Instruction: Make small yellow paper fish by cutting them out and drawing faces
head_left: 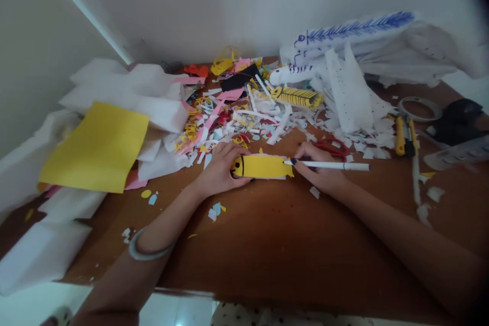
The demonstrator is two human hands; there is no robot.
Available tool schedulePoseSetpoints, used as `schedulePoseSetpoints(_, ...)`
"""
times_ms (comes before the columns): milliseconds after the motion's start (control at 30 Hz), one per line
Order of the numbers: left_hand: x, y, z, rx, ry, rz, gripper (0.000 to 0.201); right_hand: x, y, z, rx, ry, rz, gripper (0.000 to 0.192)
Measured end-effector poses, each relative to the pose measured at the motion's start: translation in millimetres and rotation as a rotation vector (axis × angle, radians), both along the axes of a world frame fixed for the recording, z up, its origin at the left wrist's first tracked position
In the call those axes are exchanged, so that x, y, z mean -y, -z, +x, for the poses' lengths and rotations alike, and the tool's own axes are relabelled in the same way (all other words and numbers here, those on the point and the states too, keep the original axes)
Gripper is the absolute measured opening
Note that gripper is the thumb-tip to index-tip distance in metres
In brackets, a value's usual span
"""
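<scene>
A yellow paper fish [263,166] lies on the brown table, its head to the left with a black eye, a mouth mark and a curved black line behind the head. White paper shows beneath its edges. My left hand [221,170] grips the fish by the head end, fingers above it and thumb below. My right hand [319,170] is closed on a white marker pen [336,165], held almost flat and pointing left. The pen's tip is at the tail end of the fish; whether it touches the paper I cannot tell.
Paper scraps [229,117] are heaped behind my hands. Yellow paper [99,147] lies over white sheets on the left. A striped yellow paper fish [298,97] and red-handled scissors [334,147] are further back. At right are a yellow box cutter [405,136] and a tape roll [420,108].
</scene>
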State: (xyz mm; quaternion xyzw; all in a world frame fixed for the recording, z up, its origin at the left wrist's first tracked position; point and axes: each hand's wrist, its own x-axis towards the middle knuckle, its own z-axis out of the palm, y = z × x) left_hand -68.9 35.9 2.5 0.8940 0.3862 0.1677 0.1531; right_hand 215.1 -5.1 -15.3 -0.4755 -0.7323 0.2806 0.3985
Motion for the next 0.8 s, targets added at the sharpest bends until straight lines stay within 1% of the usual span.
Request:
schedulePoseSetpoints(167,-0.3,1.2,-0.4,-0.004,0.013,0.007,0.045,-0.2,-1.3,-1.3,0.012,0.028,0.012,0.012)
schedulePoseSetpoints(267,0.1,1.4,-0.1,-0.006,0.01,0.017,0.044,0.3,-3.4,-1.0,0.036,-0.046,0.038,0.013)
schedulePoseSetpoints(333,0.3,1.8,0.0,-0.009,0.001,0.022,0.044,0.7,-3.2,-0.3,0.039,-0.071,0.043,0.014)
schedulePoseSetpoints(500,0.7,2.1,-0.4,-0.016,-0.008,0.017,0.046,1.0,0.2,0.7,-0.008,0.02,0.024,0.012)
schedulePoseSetpoints(733,-0.2,0.2,0.2,-0.035,0.008,0.02,0.044,0.5,-2.6,-1.2,0.045,0.03,0.037,0.013)
schedulePoseSetpoints(800,-0.4,0.3,0.2,-0.042,0.003,0.02,0.044,0.5,-3.3,-0.9,0.051,0.008,0.036,0.013)
